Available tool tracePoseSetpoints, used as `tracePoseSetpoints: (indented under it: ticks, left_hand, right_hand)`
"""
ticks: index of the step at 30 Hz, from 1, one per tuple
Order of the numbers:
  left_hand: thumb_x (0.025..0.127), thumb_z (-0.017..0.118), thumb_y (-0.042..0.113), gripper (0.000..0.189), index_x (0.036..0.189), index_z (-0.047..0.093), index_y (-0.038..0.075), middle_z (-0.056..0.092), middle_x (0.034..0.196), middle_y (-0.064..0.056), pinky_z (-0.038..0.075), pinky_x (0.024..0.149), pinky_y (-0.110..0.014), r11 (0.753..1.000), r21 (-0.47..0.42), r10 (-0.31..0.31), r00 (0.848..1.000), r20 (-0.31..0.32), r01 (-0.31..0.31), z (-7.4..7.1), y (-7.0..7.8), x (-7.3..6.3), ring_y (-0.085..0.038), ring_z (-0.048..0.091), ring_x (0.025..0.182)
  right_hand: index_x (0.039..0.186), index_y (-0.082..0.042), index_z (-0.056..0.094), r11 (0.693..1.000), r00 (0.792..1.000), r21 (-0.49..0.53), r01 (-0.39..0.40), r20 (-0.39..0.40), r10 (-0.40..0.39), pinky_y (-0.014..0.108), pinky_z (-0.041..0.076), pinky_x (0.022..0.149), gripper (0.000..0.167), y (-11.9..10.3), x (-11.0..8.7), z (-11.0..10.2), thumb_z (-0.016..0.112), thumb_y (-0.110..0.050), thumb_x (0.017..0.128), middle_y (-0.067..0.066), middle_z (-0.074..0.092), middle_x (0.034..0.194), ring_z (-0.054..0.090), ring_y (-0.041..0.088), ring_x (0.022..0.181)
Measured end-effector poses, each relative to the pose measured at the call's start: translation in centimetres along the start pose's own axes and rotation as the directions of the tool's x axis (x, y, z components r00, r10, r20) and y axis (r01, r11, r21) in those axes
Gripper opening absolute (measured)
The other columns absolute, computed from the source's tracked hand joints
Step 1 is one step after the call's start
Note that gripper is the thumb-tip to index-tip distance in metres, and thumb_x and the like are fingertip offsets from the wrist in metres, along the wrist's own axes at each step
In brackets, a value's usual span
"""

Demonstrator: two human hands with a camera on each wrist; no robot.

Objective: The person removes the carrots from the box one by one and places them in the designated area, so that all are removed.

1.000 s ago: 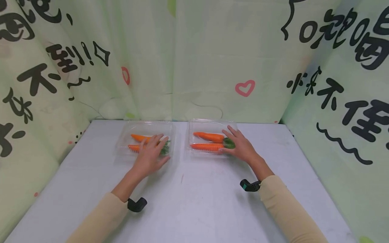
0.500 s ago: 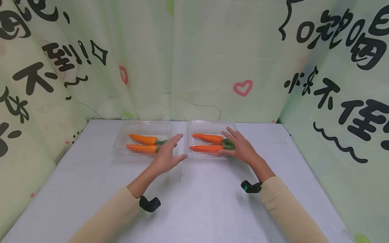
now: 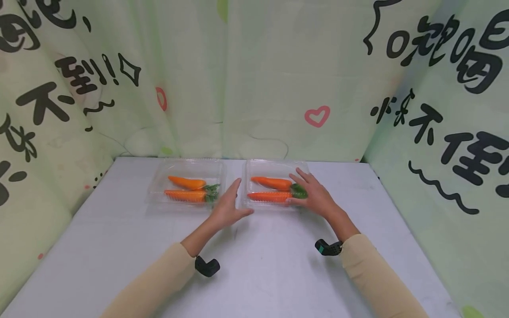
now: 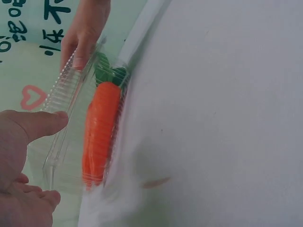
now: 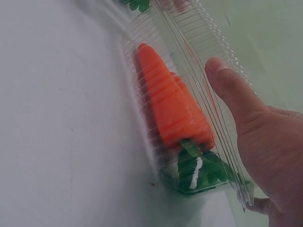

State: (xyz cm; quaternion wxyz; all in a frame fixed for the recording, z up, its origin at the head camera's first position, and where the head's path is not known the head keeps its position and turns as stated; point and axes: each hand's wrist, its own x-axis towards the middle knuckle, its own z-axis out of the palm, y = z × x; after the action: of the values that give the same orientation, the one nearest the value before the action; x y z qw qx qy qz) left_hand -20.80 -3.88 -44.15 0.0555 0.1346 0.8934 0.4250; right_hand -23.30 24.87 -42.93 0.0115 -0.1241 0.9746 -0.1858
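Note:
Two clear plastic clamshell boxes lie side by side near the table's back edge in the head view. Inside the right box [image 3: 274, 165] are two orange carrots [image 3: 270, 197] with green tops, tips to the left. My right hand [image 3: 318, 198] rests over its right end, fingers spread; the right wrist view shows the thumb [image 5: 232, 87] along the lid's edge. My left hand [image 3: 226, 209] is at this box's left end with thumb and fingers apart, thumb tip [image 4: 57, 119] overlapping the box in the left wrist view. The left box [image 3: 191, 166] holds two more carrots [image 3: 186, 195].
A white-covered table [image 3: 254, 274] lies under both boxes. Pale green curtains [image 3: 262, 79] with black writing and red hearts hang behind and along both sides. Each wrist carries a small black camera [image 3: 207, 266]. A faint reddish mark [image 4: 156, 182] shows on the cloth.
My left hand has moved right, off the left box and over to the left end of the right box, uncovering the left carrots. The right hand has stayed in place.

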Motion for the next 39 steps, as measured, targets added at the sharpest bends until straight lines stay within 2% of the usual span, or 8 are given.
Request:
tracePoseSetpoints:
  ticks: [6, 8, 12, 20, 26, 33, 39]
  left_hand:
    - [0.08, 0.08, 0.025, 0.105, 0.156, 0.008, 0.012, 0.015, 0.163, -0.009, 0.041, 0.11, -0.05, 0.997, -0.066, 0.039, 0.999, -0.01, -0.04, 1.2, -0.5, 0.2, -0.032, 0.036, 0.141]
    - [0.08, 0.079, 0.025, 0.106, 0.156, 0.006, 0.013, 0.015, 0.163, -0.009, 0.038, 0.112, -0.051, 0.996, -0.089, 0.028, 1.0, -0.012, -0.029, 1.6, -0.8, 0.4, -0.032, 0.031, 0.145]
    - [0.081, 0.078, 0.029, 0.109, 0.156, 0.001, 0.013, 0.013, 0.164, -0.01, 0.033, 0.114, -0.053, 0.991, -0.129, -0.03, 1.0, 0.004, 0.03, 2.1, -1.4, 0.5, -0.032, 0.025, 0.148]
    - [0.081, 0.077, 0.035, 0.112, 0.157, -0.004, 0.017, 0.011, 0.164, -0.007, 0.034, 0.115, -0.048, 0.964, -0.243, -0.094, 0.993, 0.072, 0.109, 3.2, -2.8, 0.5, -0.031, 0.03, 0.146]
    - [0.081, 0.077, 0.039, 0.11, 0.157, -0.001, 0.017, 0.017, 0.163, -0.009, 0.036, 0.114, -0.045, 0.952, -0.293, -0.069, 0.995, 0.074, 0.088, 3.5, -3.3, 0.5, -0.028, 0.029, 0.147]
    - [0.081, 0.075, 0.043, 0.107, 0.156, 0.004, 0.019, 0.024, 0.161, -0.01, 0.037, 0.113, -0.045, 0.937, -0.337, -0.061, 0.994, 0.087, 0.087, 3.3, -3.4, 0.6, -0.028, 0.031, 0.146]
    - [0.082, 0.073, 0.047, 0.106, 0.156, 0.0, 0.025, 0.022, 0.161, -0.01, 0.038, 0.112, -0.044, 0.929, -0.358, -0.071, 0.994, 0.08, 0.095, 3.2, -3.5, 0.6, -0.029, 0.031, 0.146]
  right_hand:
    - [0.152, -0.03, 0.031, 1.0, 1.0, -0.011, -0.001, -0.014, 0.001, 0.067, 0.032, 0.108, 0.09, 0.0, -0.1, 0.2, 0.074, -0.055, 0.077, 0.003, 0.015, 0.164, 0.015, 0.038, 0.149]
    - [0.152, -0.029, 0.032, 1.0, 1.0, -0.01, 0.004, -0.02, -0.005, 0.067, 0.032, 0.108, 0.089, 0.0, -0.1, 0.3, 0.074, -0.054, 0.077, 0.003, 0.015, 0.164, 0.015, 0.038, 0.149]
    - [0.151, -0.027, 0.034, 1.0, 0.999, -0.016, 0.023, -0.037, -0.024, 0.067, 0.034, 0.107, 0.088, -0.1, -0.2, 0.5, 0.074, -0.053, 0.077, 0.004, 0.017, 0.163, 0.017, 0.039, 0.148]
    - [0.151, -0.028, 0.034, 0.997, 0.996, -0.062, 0.053, -0.063, -0.057, 0.064, 0.036, 0.107, 0.09, -0.2, -0.6, 0.7, 0.076, -0.053, 0.076, 0.004, 0.02, 0.163, 0.023, 0.038, 0.146]
    - [0.15, -0.026, 0.036, 0.993, 0.995, -0.1, 0.059, -0.075, -0.066, 0.062, 0.037, 0.108, 0.089, -0.2, -0.6, 0.8, 0.077, -0.052, 0.075, 0.005, 0.023, 0.161, 0.026, 0.036, 0.145]
    - [0.15, -0.027, 0.035, 0.998, 0.998, -0.055, 0.026, -0.054, -0.029, 0.062, 0.036, 0.108, 0.087, -0.5, -0.7, 0.9, 0.074, -0.053, 0.078, 0.004, 0.02, 0.163, 0.022, 0.036, 0.147]
    - [0.151, -0.027, 0.033, 0.998, 0.999, -0.055, 0.005, -0.031, -0.007, 0.064, 0.036, 0.107, 0.086, -0.9, -0.9, 0.8, 0.071, -0.054, 0.079, 0.004, 0.018, 0.163, 0.02, 0.038, 0.148]
